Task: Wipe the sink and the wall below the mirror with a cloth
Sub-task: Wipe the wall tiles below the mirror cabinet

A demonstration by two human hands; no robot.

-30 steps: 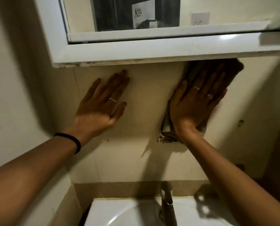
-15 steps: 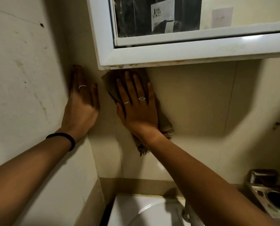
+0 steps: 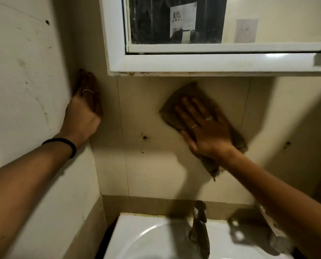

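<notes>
While pressed flat, frayed cloth (image 3: 176, 101) crumples.

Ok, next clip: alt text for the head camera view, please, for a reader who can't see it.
A person's right hand presses a brown cloth flat against the beige wall under a white-framed mirror. The left hand braces in the wall corner, and a white sink with a tap sits below.

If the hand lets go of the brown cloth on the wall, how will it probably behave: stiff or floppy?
Probably floppy: the cloth lies flat only where the right hand presses it, and its frayed lower end hangs loose. It looks thin, so likely light. Released, it would likely slide down the wall towards the sink.
</notes>
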